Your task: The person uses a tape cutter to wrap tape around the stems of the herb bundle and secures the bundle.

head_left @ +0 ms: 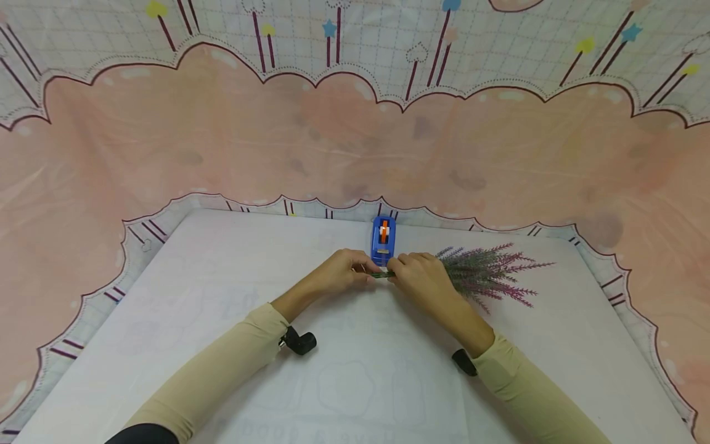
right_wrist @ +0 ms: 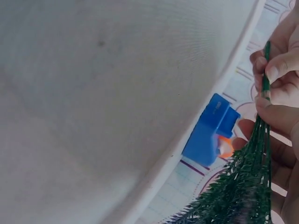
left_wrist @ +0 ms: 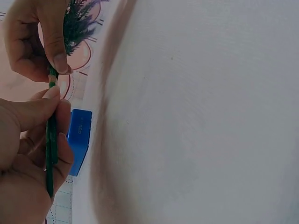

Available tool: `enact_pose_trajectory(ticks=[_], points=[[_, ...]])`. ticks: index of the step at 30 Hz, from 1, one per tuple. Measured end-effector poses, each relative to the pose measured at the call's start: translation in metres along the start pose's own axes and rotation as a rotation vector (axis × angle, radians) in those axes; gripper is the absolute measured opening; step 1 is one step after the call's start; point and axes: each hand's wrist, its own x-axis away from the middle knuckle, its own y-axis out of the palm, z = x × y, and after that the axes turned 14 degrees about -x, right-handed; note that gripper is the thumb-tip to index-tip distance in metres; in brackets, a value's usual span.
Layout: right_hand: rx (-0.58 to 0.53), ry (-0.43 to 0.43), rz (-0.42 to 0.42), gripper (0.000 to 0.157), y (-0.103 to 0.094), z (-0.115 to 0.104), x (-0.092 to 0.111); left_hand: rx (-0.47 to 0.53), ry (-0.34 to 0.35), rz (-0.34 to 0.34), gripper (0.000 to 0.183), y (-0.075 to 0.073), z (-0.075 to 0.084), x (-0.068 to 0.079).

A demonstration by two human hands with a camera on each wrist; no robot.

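A bunch of artificial lavender (head_left: pixel 493 271), green below with purple tips, lies sideways above the white table, its flowers pointing right. My left hand (head_left: pixel 344 271) pinches the lower green stems (left_wrist: pixel 50 140) between thumb and fingers, and the stem ends run down along the palm. Farther up, close to the foliage, my right hand (head_left: pixel 424 280) grips the same stems. Between the two thumbs, a narrow brownish-clear band (left_wrist: pixel 52 79) circles the stems. Just behind the hands stands a blue tape dispenser (head_left: pixel 383 243) with an orange wheel (head_left: pixel 384 230) holding its roll.
The white tabletop (head_left: pixel 249 370) carries the dispenser near its far edge. A pink and white cloth (head_left: pixel 277 148) with scalloped outlines hangs behind and shows around the table's sides. Black wrist cameras (head_left: pixel 299 341) sit at both cuffs.
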Motion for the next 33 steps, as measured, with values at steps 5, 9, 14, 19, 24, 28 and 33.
enact_pose_trajectory(ticks=[5, 9, 14, 19, 24, 28, 33], points=[[-0.009, -0.002, 0.004, 0.021, 0.0003, 0.0007, -0.0012, 0.037, -0.028, -0.001, 0.021, -0.0005, 0.0, -0.0006], [-0.049, 0.008, -0.023, 0.015, -0.0005, -0.0002, -0.0023, 0.051, -0.047, -0.003, 0.022, -0.0009, 0.0001, -0.0007], [-0.043, 0.058, -0.107, 0.013, -0.0001, -0.0018, -0.0031, 0.067, -0.045, 0.011, 0.021, -0.0002, -0.0006, -0.001], [-0.002, 0.078, -0.136, 0.012, 0.0023, -0.0023, -0.0019, 0.106, -0.04, 0.012, 0.015, 0.0013, -0.0012, -0.0014], [-0.002, 0.056, -0.091, 0.012, 0.004, -0.002, -0.0005, 0.117, -0.036, 0.006, 0.011, 0.0009, -0.0021, -0.0026], [0.038, 0.025, -0.044, 0.017, 0.0062, -0.0002, -0.0008, 0.091, -0.02, 0.018, 0.011, 0.0006, -0.0044, -0.0041], [0.09, 0.019, -0.006, 0.019, 0.008, 0.001, -0.0044, 0.098, -0.03, 0.024, 0.013, 0.0007, -0.0059, -0.0054]])
